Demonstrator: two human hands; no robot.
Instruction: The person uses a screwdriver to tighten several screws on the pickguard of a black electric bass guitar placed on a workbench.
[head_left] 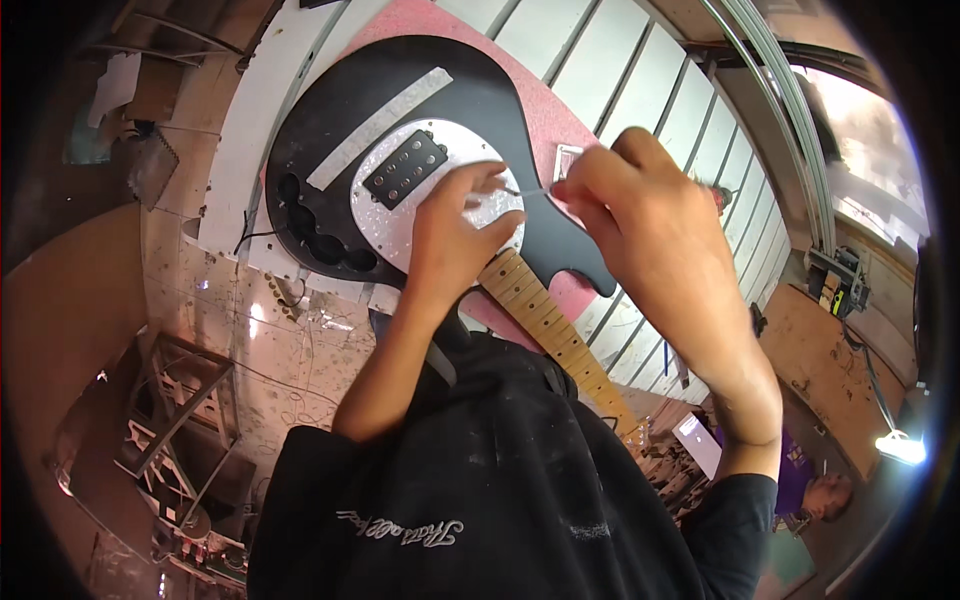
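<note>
A black electric guitar body (450, 75) lies on a pink mat, its fretted neck (548, 318) running toward my lower right. On it is a white speckled pickguard (385, 232) with a black humbucker pickup (405, 170). My left hand (452, 228) hovers over the pickguard, thumb and fingers apart; its fingertips are blurred. To the right, my right hand (655, 225) pinches a thin pale strip (533, 192) that stretches toward my left fingers. Whether the left fingers touch it I cannot tell. Pale tape (380, 130) crosses the upper body.
The pink mat (555, 105) rests on a white slatted bench (640, 65). A small white frame (566, 158) lies beyond my right fingers. Below left is a metal frame stand (180, 400) on the floor. Another person (800, 480) is at the lower right, near a bright lamp (900, 447).
</note>
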